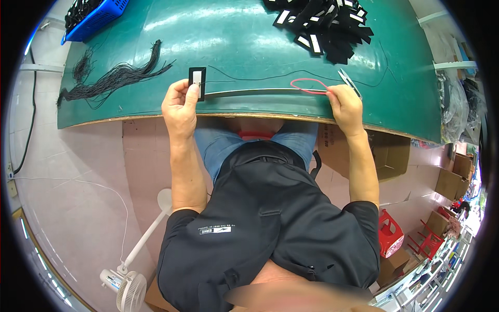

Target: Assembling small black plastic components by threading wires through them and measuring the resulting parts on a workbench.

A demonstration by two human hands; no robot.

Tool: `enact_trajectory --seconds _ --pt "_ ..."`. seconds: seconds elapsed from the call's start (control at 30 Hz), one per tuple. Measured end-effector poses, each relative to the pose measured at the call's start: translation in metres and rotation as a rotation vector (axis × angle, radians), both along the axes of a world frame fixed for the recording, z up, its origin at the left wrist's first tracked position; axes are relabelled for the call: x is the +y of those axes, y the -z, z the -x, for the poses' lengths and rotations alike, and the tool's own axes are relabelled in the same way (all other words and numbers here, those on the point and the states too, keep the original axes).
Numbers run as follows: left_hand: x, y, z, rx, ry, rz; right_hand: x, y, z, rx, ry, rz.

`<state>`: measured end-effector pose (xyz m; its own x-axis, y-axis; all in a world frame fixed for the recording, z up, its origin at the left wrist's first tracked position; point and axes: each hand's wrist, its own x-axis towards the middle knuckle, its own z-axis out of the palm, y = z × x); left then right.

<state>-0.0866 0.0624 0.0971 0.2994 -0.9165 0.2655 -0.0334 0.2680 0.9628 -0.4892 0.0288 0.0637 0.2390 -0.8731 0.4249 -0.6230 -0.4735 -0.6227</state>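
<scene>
At the table's near edge, my left hand pinches a small black rectangular patch with a white label on its face, thumb on top. A thin black cord trails from beside the patch across the table to the right. Further right, my right hand is closed on a red loop, which reaches out leftward toward the patch without touching it. Silver pointed thread snips show just beyond that hand; whether it also grips them I cannot tell.
A bundle of black cords lies on the green table at left. Behind it stands a blue basket of black items. Many black patches are heaped at the far right. Below are a white fan and an open cardboard box.
</scene>
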Motion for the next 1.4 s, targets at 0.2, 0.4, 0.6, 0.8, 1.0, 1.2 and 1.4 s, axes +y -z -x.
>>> enact_trajectory --seconds 0.2,0.4,0.6,0.8,1.0,1.2,1.4 --pt "-0.002 0.003 -0.007 0.022 -0.071 0.002 0.013 0.006 -0.001 0.201 0.005 0.372" --pt "-0.002 0.01 -0.008 0.023 -0.037 -0.015 0.021 -0.016 -0.004 0.292 -0.043 0.27" --pt "0.003 0.011 -0.003 0.038 -0.022 -0.038 0.02 -0.006 -0.007 0.339 0.033 0.189" --pt "0.01 0.007 0.007 0.061 0.076 -0.055 0.017 -0.04 -0.064 0.018 -0.001 0.225" --pt "0.015 -0.004 0.019 0.027 0.135 -0.066 -0.02 -0.032 -0.167 -0.273 -0.297 0.161" --pt "0.019 0.012 -0.003 -0.105 -0.091 -0.103 -0.024 -0.011 -0.197 -0.099 -0.45 -0.16" --pt "0.027 0.017 -0.006 -0.455 -0.325 -0.209 -0.017 -0.013 -0.189 0.002 -0.411 0.212"
